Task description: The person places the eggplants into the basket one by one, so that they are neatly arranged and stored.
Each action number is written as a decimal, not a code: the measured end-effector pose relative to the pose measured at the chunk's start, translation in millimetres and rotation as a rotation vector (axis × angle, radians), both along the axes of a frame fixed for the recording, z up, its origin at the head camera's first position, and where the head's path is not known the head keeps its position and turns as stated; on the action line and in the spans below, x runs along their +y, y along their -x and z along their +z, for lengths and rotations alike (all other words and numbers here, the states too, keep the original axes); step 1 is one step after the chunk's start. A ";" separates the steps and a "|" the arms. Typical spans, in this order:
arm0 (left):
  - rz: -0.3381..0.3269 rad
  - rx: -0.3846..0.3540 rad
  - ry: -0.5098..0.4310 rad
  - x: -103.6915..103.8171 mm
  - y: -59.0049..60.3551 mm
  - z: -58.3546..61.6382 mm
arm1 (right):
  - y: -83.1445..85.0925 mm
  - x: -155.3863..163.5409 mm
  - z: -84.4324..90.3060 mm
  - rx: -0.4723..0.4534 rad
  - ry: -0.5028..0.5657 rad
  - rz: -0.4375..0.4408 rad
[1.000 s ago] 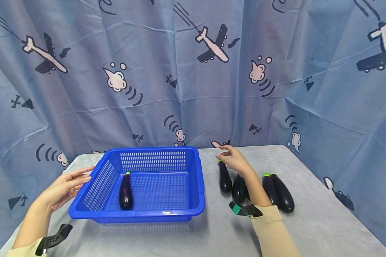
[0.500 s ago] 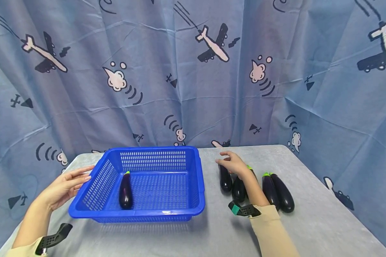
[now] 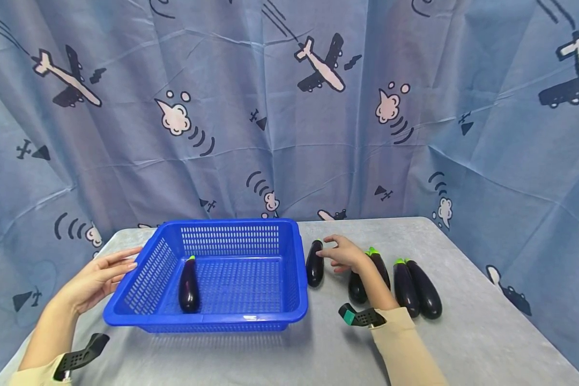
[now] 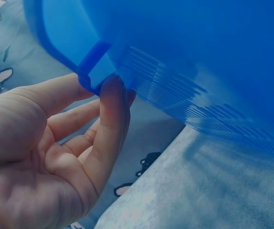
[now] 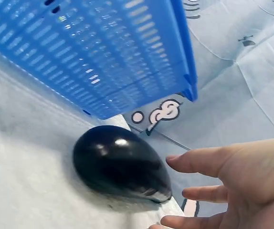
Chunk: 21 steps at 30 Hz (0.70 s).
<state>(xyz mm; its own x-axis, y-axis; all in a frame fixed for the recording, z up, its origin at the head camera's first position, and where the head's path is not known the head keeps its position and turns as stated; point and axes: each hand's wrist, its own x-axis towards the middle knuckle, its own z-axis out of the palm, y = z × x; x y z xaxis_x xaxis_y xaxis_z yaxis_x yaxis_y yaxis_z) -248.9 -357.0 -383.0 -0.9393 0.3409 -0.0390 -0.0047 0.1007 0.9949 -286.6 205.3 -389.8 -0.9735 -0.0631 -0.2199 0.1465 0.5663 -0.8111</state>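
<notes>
A blue plastic basket (image 3: 270, 316) stands on the grey table, with one dark purple eggplant (image 3: 188, 284) lying inside by its left wall. My left hand (image 3: 118, 264) rests with straight fingers against the basket's left rim; the left wrist view shows that hand (image 4: 109, 102) touching the rim of the basket (image 4: 199, 71). My right hand (image 3: 329, 251) hovers open beside a second eggplant (image 3: 314, 262), which lies just outside the basket's right wall. In the right wrist view this eggplant (image 5: 120, 164) lies between the basket (image 5: 103, 52) and my spread right hand (image 5: 194, 191), a small gap apart.
Several more eggplants lie in a row right of my hand: one (image 3: 357, 287) partly behind my forearm, one (image 3: 380, 268) beside it, and a pair (image 3: 417, 289) farther right. A blue curtain with plane prints hangs behind the table (image 3: 487, 332).
The eggplant nearest the basket has moved left, from the row to beside the basket's right wall. My right hand has followed it left and lower. The left hand has stayed put.
</notes>
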 end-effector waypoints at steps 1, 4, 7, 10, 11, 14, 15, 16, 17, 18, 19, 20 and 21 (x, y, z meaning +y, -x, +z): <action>0.000 0.002 -0.003 0.1 0.0 0.1 | -0.5 -2.2 -0.4 -0.002 -0.003 0.002; -0.003 0.004 -0.012 0.4 0.2 0.0 | -1.8 -9.1 -2.7 -0.002 -0.005 -0.004; -0.015 0.002 -0.038 0.0 0.6 -0.7 | -3.0 -16.2 -5.0 0.001 0.009 -0.023; -0.053 0.004 -0.081 -0.9 0.9 -1.7 | -3.4 -22.6 -7.9 0.002 0.028 -0.045; -0.066 0.003 -0.098 -1.4 1.0 -2.1 | -3.4 -24.5 -8.9 0.004 0.032 -0.048; -0.080 -0.004 -0.125 -1.7 1.1 -2.7 | -3.2 -29.2 -12.1 0.010 0.055 -0.058; -0.080 -0.006 -0.130 -1.8 1.2 -2.8 | -3.2 -30.4 -12.8 0.012 0.062 -0.058; -0.079 -0.009 -0.133 -1.9 1.3 -2.7 | -3.0 -31.3 -13.6 0.011 0.075 -0.063; -0.076 -0.012 -0.134 -1.9 1.3 -2.6 | -2.7 -32.0 -14.3 0.011 0.082 -0.069; -0.073 -0.014 -0.132 -1.7 1.3 -2.4 | -2.4 -32.4 -15.0 0.009 0.091 -0.074; -0.070 -0.015 -0.130 -1.7 1.3 -2.3 | -2.2 -32.6 -15.5 0.006 0.100 -0.077; -0.069 -0.017 -0.130 -1.7 1.3 -2.2 | -1.9 -32.5 -15.8 0.001 0.109 -0.082; -0.067 -0.018 -0.128 -1.8 1.2 -2.1 | -1.6 -32.2 -16.0 -0.003 0.116 -0.085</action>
<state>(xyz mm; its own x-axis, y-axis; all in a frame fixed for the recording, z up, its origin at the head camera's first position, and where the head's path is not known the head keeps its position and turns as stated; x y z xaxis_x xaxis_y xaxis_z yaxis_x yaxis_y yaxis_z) -250.2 -358.7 -385.1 -0.9137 0.4064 -0.0075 -0.0201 -0.0266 0.9994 -285.0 173.1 -405.8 -0.9757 -0.0055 -0.2189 0.1926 0.4545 -0.8697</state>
